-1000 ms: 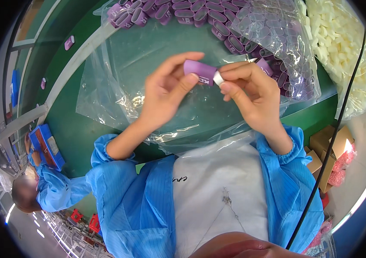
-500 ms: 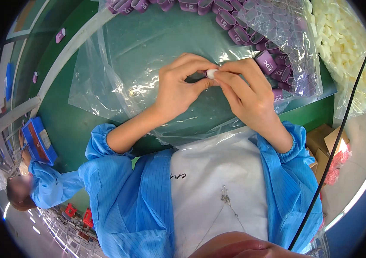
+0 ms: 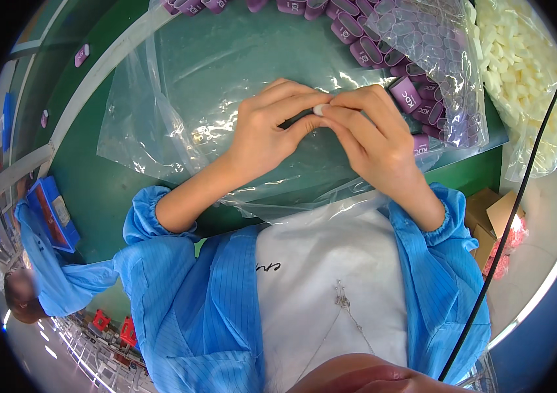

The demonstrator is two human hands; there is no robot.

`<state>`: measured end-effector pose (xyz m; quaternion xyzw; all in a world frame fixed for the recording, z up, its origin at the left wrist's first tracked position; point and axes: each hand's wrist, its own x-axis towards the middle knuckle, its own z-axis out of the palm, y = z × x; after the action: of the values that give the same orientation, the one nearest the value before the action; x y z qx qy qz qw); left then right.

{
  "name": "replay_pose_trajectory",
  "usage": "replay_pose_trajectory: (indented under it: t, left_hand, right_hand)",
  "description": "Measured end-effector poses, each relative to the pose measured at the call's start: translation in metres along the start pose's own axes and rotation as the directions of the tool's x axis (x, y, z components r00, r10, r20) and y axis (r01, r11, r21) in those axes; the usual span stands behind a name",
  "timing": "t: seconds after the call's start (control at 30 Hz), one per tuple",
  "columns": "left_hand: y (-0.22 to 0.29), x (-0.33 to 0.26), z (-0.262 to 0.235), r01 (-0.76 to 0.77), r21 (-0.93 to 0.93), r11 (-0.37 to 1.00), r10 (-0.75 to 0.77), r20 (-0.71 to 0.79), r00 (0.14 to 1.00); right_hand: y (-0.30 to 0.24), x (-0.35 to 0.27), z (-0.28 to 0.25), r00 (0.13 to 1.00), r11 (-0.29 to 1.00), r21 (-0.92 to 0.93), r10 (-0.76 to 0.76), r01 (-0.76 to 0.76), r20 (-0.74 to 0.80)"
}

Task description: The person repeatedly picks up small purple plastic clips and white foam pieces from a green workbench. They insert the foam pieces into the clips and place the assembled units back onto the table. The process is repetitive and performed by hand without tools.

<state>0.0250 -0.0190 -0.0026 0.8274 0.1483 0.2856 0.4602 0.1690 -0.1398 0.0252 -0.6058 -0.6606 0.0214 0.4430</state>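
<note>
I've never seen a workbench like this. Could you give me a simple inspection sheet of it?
Surface: green tabletop, largely covered at the middle by a clear, crinkled plastic sheet.
Job's things: small white piece and a dark, narrow item, both mostly hidden by fingers; purple oval-mouthed tubes heaped at the far right.
Clutter: clear plastic bag of cream-white pieces at right; blue rectangular tray at left.
Grips: bare left grip around the dark item; bare right grip pinching the white piece; fingertips meeting.
Cables: thin black cord crossing the view's right side.
Surroundings: co-worker in blue sleeves at left; brown cardboard box at lower right.
</note>
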Motion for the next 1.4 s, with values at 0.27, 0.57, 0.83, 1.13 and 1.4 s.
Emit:
replay_pose_trajectory:
  t: [0.27, 0.57, 0.83, 1.13, 1.4]
  left_hand:
    - [0.002, -0.001, -0.001, 0.053, -0.013, 0.999, -0.053, 0.044, 0.998]
    - [-0.001, 0.002, 0.000, -0.012, -0.010, 1.000, 0.012, 0.016, 1.000]
    - [0.002, -0.003, 0.004, -0.177, 0.168, 0.970, 0.184, -0.030, 0.982]
    - [-0.001, 0.000, 0.000, -0.001, 0.053, 0.999, -0.002, 0.053, 0.999]
    - [-0.003, 0.002, 0.000, -0.033, 0.059, 0.998, 0.032, 0.025, 0.999]
  right_hand:
    - [0.009, 0.000, -0.018, 0.996, 0.999, 0.052, -0.019, 0.014, 0.087]
    - [0.026, -0.013, -0.013, 0.977, 0.981, -0.015, -0.191, 0.193, 0.092]
    - [0.023, -0.012, -0.010, 0.964, 0.962, -0.100, -0.243, 0.253, 0.108]
    - [0.022, -0.008, -0.010, 0.976, 0.985, -0.020, -0.169, 0.173, 0.140]
    - [0.020, -0.010, -0.011, 0.990, 0.994, 0.074, -0.084, 0.076, 0.115]
